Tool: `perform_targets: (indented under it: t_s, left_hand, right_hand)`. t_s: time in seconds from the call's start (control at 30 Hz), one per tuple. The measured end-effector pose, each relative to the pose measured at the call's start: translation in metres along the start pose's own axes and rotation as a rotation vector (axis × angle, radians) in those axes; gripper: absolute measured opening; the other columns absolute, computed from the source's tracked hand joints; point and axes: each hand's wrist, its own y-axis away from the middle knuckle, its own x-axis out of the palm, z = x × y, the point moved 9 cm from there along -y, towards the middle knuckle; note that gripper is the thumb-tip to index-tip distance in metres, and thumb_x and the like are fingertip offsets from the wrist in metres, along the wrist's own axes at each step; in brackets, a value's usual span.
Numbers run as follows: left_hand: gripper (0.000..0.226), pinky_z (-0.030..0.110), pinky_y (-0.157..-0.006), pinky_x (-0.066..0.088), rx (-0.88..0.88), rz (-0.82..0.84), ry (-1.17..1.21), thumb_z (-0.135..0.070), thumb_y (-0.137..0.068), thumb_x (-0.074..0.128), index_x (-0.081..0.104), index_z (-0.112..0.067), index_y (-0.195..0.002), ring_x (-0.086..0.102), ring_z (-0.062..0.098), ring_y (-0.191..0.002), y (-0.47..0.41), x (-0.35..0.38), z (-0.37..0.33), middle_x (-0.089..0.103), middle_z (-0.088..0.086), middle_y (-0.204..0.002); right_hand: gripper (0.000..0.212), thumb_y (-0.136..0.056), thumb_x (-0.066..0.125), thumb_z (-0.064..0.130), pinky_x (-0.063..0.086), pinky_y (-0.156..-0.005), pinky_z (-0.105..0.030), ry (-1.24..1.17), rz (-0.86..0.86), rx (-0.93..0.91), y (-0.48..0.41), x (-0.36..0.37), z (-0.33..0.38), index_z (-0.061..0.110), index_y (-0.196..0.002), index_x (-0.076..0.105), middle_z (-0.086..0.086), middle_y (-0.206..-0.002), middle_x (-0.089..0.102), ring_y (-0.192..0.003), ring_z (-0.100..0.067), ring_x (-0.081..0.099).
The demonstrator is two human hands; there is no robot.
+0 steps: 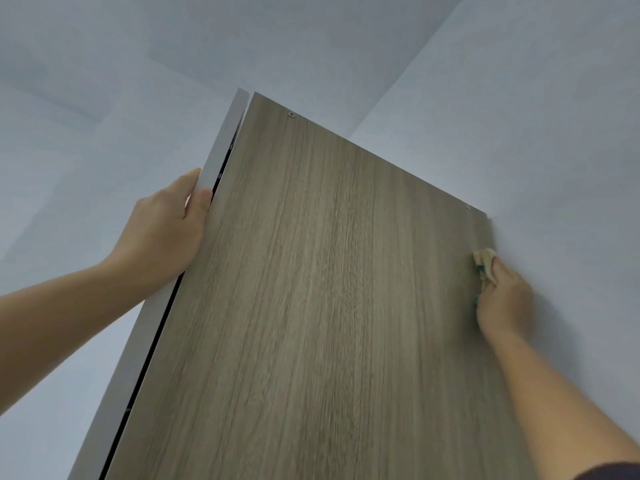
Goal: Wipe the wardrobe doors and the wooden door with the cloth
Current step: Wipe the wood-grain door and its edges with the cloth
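Note:
A tall wood-grain wardrobe panel [329, 289] fills the middle of the view, seen from below up to its top edge. My left hand [166, 230] grips the pale grey door edge [221, 161] on the panel's left side, thumb on the front and fingers wrapped behind. My right hand [502, 303] holds a crumpled beige cloth with teal trim [485, 263] and presses it against the panel's right edge, near the top corner. Part of the cloth is hidden under my fingers.
White walls [554, 133] and ceiling [173, 46] surround the wardrobe. The panel's right edge runs close along the wall. Two small screws [291, 114] sit near the panel's top edge. A dark gap [162, 327] runs between the grey door and the wood panel.

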Motion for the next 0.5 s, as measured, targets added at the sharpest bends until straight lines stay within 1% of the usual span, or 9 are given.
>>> perform_targets:
  t_s: [0.13, 0.23, 0.33, 0.4, 0.43, 0.5]
  left_hand:
    - [0.027, 0.036, -0.068, 0.040, -0.011, -0.015, 0.054, -0.031, -0.103, 0.032, 0.057, -0.025, -0.096, 0.054, 0.027, -0.086, -0.001, -0.001, 0.002, 0.062, 0.000, -0.086]
    - [0.026, 0.038, -0.072, 0.043, -0.010, -0.007, 0.083, -0.031, -0.102, 0.033, 0.058, -0.026, -0.099, 0.055, 0.028, -0.090, -0.001, -0.001, 0.004, 0.063, 0.000, -0.089]
    - [0.026, 0.043, -0.084, 0.048, -0.005, 0.015, 0.160, -0.034, -0.103, 0.034, 0.058, -0.034, -0.111, 0.060, 0.026, -0.097, -0.001, 0.001, 0.004, 0.066, -0.005, -0.100]
    - [0.029, 0.041, -0.089, 0.047, -0.011, 0.018, 0.214, -0.035, -0.103, 0.035, 0.056, -0.039, -0.124, 0.060, 0.020, -0.106, -0.002, 0.000, 0.006, 0.066, -0.011, -0.112]
    - [0.031, 0.039, -0.089, 0.046, -0.015, 0.021, 0.244, -0.034, -0.103, 0.036, 0.055, -0.040, -0.126, 0.060, 0.017, -0.107, -0.002, 0.001, 0.006, 0.065, -0.013, -0.113]
    - [0.032, 0.033, -0.081, 0.047, -0.016, 0.031, 0.283, -0.032, -0.102, 0.036, 0.057, -0.042, -0.123, 0.060, 0.011, -0.097, 0.000, 0.002, 0.005, 0.065, -0.018, -0.105]
  right_hand:
    - [0.050, -0.089, 0.048, -0.007, 0.041, -0.101, -0.042, -0.028, -0.024, 0.084, 0.004, -0.005, -0.013, 0.005, -0.138, 0.053, -0.020, -0.135, 0.056, -0.118, -0.042, 0.052]
    - [0.044, -0.094, 0.045, -0.001, 0.042, -0.099, -0.040, -0.112, -0.020, 0.198, 0.010, -0.008, -0.021, 0.008, -0.136, 0.055, -0.019, -0.134, 0.057, -0.118, -0.041, 0.053]
    - [0.043, -0.094, 0.045, 0.001, 0.043, -0.097, -0.040, -0.179, -0.013, 0.300, 0.019, -0.011, -0.019, 0.011, -0.134, 0.058, -0.018, -0.131, 0.060, -0.116, -0.041, 0.055]
    - [0.046, -0.094, 0.044, -0.001, 0.044, -0.098, -0.039, -0.223, -0.021, 0.309, 0.028, -0.010, -0.011, 0.012, -0.136, 0.056, -0.017, -0.130, 0.061, -0.115, -0.039, 0.056]
    - [0.047, -0.094, 0.043, -0.001, 0.044, -0.099, -0.038, -0.242, -0.026, 0.311, 0.033, -0.009, -0.006, 0.013, -0.138, 0.054, -0.016, -0.130, 0.061, -0.115, -0.037, 0.056]
    - [0.049, -0.094, 0.044, -0.001, 0.042, -0.097, -0.033, -0.259, -0.033, 0.284, 0.043, -0.006, 0.009, 0.014, -0.139, 0.053, -0.014, -0.131, 0.061, -0.117, -0.034, 0.056]
